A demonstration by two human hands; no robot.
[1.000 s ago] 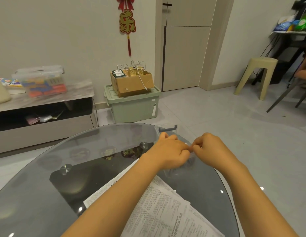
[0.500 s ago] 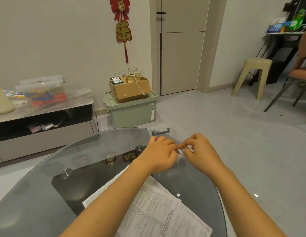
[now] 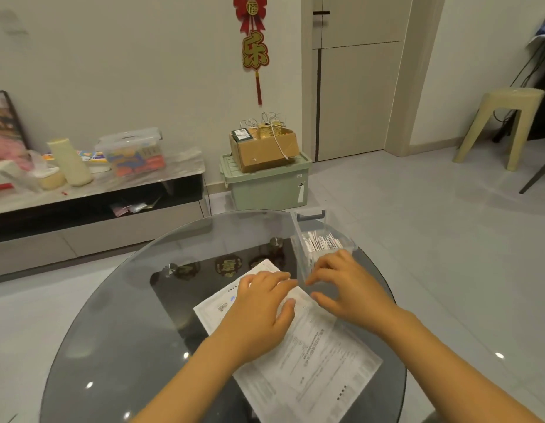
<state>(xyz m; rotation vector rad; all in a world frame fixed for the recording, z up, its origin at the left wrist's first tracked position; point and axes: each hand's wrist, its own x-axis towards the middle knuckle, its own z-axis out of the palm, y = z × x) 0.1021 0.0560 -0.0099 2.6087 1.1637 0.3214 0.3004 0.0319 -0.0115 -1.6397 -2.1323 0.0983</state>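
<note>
My left hand (image 3: 265,303) rests flat on a printed paper sheet (image 3: 313,364) that lies on the round glass table (image 3: 112,306). Its fingers are fairly straight and point toward the far right. My right hand (image 3: 347,288) is just right of it, fingers spread and loosely bent, at the near end of a clear plastic box (image 3: 323,236). The box stands near the table's far right edge and contains several small white packets or sticks. I see nothing held in either hand.
Beyond the table stand a green storage bin (image 3: 268,184) with a cardboard box (image 3: 265,148) on top, and a low TV cabinet (image 3: 97,190) with clutter at the left. A beige stool (image 3: 503,123) stands at the right on the tiled floor.
My hands were pinched together over the clear box; they have since parted and drawn back toward me. The left one now lies on the paper. The view has shifted left.
</note>
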